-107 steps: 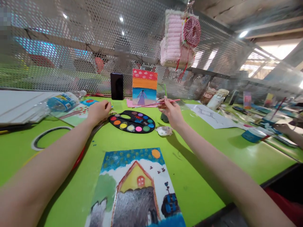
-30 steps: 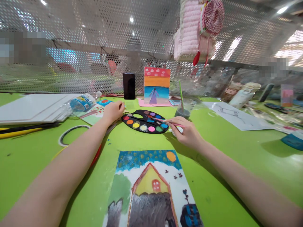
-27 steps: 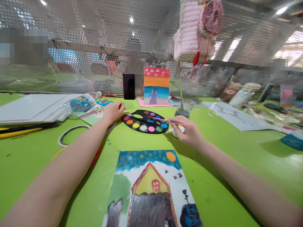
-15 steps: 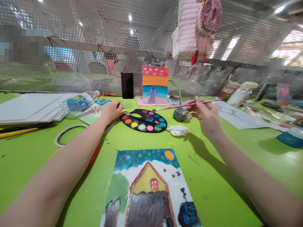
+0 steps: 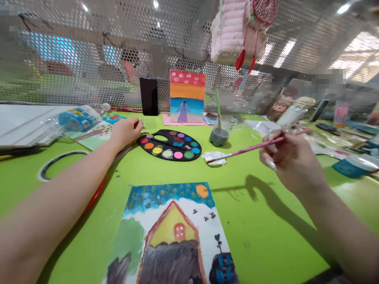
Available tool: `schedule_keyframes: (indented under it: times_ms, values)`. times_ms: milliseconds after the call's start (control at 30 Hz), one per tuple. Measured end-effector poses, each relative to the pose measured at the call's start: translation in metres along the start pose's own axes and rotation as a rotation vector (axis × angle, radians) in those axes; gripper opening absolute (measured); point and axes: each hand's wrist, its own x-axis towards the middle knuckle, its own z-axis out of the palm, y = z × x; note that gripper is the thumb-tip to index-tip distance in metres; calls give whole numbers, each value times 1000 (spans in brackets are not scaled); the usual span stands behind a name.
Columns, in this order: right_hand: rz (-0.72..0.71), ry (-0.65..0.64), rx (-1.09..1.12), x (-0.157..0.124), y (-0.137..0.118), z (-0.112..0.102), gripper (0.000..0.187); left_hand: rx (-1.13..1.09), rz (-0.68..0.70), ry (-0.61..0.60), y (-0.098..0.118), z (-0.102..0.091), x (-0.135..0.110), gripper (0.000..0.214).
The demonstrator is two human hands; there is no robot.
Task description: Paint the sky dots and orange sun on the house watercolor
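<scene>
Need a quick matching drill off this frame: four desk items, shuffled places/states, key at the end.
1. pink paintbrush
2. palette
3. phone
4. cup

A. upright, left of the standing painting
B. has a green stick in it
C. in the right hand
D. lying flat, with many paint colours

Pairs: 1-C, 2-D, 3-A, 4-B

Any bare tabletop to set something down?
Yes: green table between the house painting and right forearm, under partial shadow. Narrower: the strip between that painting and palette. Crowded: the back, with phone, small picture and cup; far left, with bottle.
</scene>
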Motion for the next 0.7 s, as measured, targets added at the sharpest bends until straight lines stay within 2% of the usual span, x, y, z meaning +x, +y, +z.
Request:
schedule_keyframes:
  times_ms: [133,233,367,467,633,700]
  values:
    - [313,-86,-42,-9,19,-20,20,-23,8,-13,1,4,1,33]
    - [437,-84,5,-15,35,-28,20,-16,18,-18,3,3,1,35]
    - [493,-16,36,-20,45,-31,17,-30,34,4,5,1,0,36]
    - [496,-16,-9,-21,48,-31,19,-40,26,10,6,2,1,35]
    - [564,-104,25,-20,55,-34,16,-38,23,15,7,0,1,38]
    - [549,-146,46,-20,58,-40,14,-50,29,12,8,-2,0,41]
